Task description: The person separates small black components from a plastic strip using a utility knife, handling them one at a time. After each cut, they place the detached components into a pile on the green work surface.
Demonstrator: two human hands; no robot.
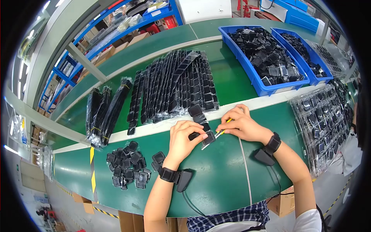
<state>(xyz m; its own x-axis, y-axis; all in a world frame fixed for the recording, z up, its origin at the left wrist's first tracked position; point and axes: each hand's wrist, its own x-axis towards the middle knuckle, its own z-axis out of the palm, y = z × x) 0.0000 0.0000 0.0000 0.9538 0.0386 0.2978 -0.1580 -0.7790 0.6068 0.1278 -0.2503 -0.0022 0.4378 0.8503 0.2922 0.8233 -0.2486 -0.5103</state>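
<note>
My left hand (pixel 184 140) pinches a short strip of black square pieces in clear film (pixel 197 115) near its lower end. The strip reaches away from me, up to the white rail. In my right hand (pixel 244 123) is a slim yellow-handled cutter (pixel 220 133), its pale metal tip beside the lowest square. Whether the tip touches the strip I cannot tell. Left of my left wrist lies a pile of loose black squares (pixel 127 164), with a few more squares (pixel 158 157) close to my forearm.
Long strips of black squares (pixel 174 87) lie stacked beyond the white rail (pixel 266 101), beside tied bundles of strips (pixel 112 112). A blue bin (pixel 253 79) and a second blue bin (pixel 315 79) hold black pieces. Clear trays (pixel 320 127) of squares are at the right. Cables hang from my wristbands.
</note>
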